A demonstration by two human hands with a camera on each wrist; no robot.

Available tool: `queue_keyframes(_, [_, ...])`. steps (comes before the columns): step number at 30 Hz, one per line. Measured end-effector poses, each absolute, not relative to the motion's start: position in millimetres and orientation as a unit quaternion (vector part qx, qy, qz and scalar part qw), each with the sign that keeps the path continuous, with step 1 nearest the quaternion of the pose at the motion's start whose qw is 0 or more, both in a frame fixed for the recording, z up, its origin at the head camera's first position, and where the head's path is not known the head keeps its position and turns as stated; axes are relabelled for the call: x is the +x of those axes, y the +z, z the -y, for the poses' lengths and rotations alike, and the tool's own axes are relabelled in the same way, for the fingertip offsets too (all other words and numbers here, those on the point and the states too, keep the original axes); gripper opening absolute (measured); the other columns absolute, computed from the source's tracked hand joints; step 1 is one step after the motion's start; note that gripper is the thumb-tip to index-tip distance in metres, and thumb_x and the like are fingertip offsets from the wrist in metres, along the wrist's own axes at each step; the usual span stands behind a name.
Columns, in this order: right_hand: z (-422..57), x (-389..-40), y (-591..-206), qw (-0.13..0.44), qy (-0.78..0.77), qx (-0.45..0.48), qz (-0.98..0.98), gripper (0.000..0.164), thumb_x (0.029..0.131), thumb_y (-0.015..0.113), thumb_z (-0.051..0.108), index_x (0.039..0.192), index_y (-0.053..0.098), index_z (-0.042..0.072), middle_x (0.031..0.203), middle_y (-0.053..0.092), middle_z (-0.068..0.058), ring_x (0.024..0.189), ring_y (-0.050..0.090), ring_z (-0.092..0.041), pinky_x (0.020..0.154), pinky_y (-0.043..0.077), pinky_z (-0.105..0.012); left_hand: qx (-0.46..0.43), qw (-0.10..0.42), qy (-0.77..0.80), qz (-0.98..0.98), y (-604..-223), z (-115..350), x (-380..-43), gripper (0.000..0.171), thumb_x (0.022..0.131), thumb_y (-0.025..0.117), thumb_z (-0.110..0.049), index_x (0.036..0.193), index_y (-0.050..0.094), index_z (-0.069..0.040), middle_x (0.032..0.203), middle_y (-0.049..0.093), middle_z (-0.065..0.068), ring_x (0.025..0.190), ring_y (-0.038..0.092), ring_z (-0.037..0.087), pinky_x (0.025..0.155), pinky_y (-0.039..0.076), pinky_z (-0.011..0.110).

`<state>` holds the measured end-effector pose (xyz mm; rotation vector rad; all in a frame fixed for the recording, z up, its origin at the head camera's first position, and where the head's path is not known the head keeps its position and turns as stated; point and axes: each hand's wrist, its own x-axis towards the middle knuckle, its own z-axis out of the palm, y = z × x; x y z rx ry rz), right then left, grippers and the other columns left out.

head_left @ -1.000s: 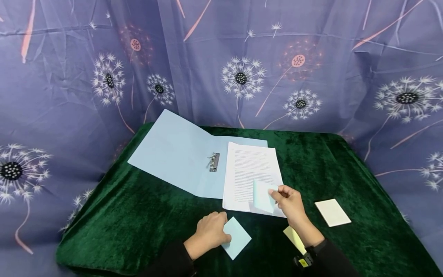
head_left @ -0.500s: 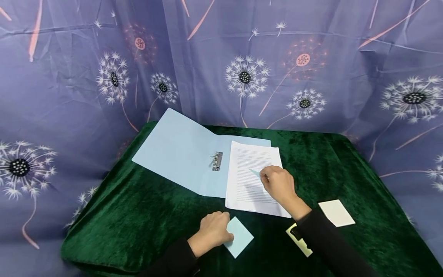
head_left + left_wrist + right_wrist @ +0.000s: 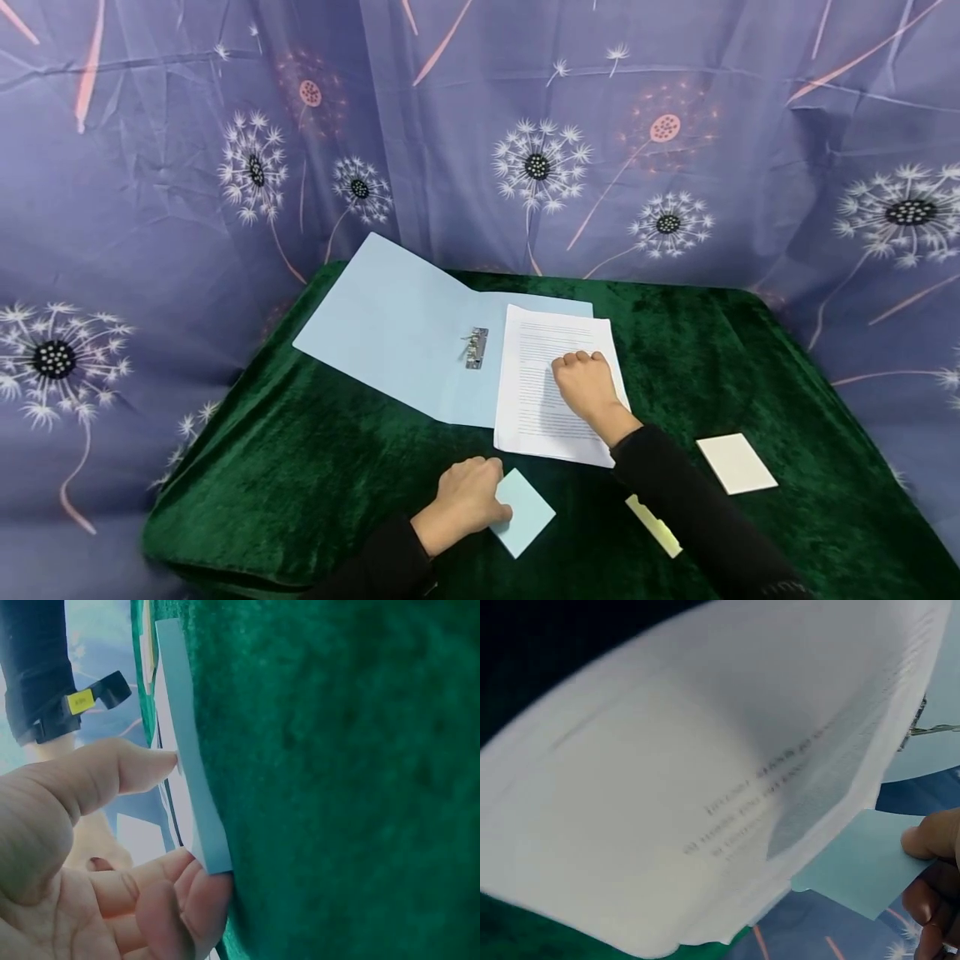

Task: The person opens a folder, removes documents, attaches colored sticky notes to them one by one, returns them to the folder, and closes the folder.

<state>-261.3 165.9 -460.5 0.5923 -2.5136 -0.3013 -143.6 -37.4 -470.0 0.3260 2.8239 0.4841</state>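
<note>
My left hand [image 3: 463, 504] holds a light blue sticky note pad [image 3: 527, 512] by its left corner on the table. In the left wrist view the thumb lies on top of the pad [image 3: 187, 750] and the fingertips touch its corner. Over the stack of printed sheets [image 3: 551, 333], my right hand [image 3: 588, 385] pinches a single blue sticky note [image 3: 862, 859] between thumb and fingers, as the right wrist view shows. In the head view the hand hides that note. The stack lies on the right side of an opened light blue folder [image 3: 375, 325].
A metal clip [image 3: 477, 348] is fixed near the folder's spine. To the right lies a white square pad [image 3: 737, 463]. A yellow pad [image 3: 654, 527] is partly covered by the right sleeve. Green velvet cloth [image 3: 247, 500] covers the table, with a patterned curtain [image 3: 450, 125] behind.
My right hand has moved up and left over the printed page with the sticky note, which has turned out of sight in the head view. The left hand stays on the pad.
</note>
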Motion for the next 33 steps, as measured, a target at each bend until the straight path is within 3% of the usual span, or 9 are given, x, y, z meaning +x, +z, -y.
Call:
queue_keyframes(17, [-160, -254, -491, 0.149, -0.086, 0.201, 0.964, 0.01, 0.091, 0.067, 0.007, 0.085, 0.075, 0.007, 0.076, 0.072, -0.01, 0.069, 0.068, -0.026, 0.06, 0.053, -0.041, 0.116, 0.133, 0.181, -0.967, -470, 40, -145, 0.033, 0.075, 0.088, -0.029, 0.091, 0.066, -0.01, 0.075, 0.057, 0.0, 0.063, 0.048, 0.012, 0.056, 0.039, 0.026])
queue_keyframes(23, [-162, -256, -483, 0.068, -0.03, 0.178, 0.981, 0.01, 0.092, 0.069, 0.009, 0.086, 0.076, 0.006, 0.076, 0.071, -0.011, 0.073, 0.07, -0.027, 0.064, 0.056, -0.046, 0.124, 0.136, 0.178, -0.967, -469, 39, -146, 0.033, 0.075, 0.088, -0.029, 0.089, 0.065, -0.01, 0.073, 0.056, -0.001, 0.06, 0.047, 0.012, 0.054, 0.036, 0.025])
queue_keyframes(28, [-164, -256, -474, -0.011, -0.004, 0.185, 0.983, 0.014, 0.092, 0.072, 0.017, 0.086, 0.076, 0.005, 0.075, 0.071, -0.011, 0.067, 0.063, -0.023, 0.064, 0.052, -0.042, 0.138, 0.14, 0.167, -0.966, -467, 38, -148, 0.032, 0.075, 0.088, -0.029, 0.086, 0.064, -0.01, 0.069, 0.052, -0.002, 0.057, 0.045, 0.011, 0.052, 0.034, 0.023])
queue_keyframes(33, [-167, -253, -467, -0.061, 0.015, 0.195, 0.979, 0.015, 0.092, 0.074, 0.021, 0.091, 0.079, 0.006, 0.084, 0.074, -0.01, 0.073, 0.063, -0.021, 0.069, 0.053, -0.042, 0.153, 0.127, 0.153, -0.968, -461, 36, -152, 0.034, 0.076, 0.088, -0.031, 0.091, 0.067, -0.009, 0.067, 0.05, -0.002, 0.055, 0.043, 0.011, 0.05, 0.032, 0.023])
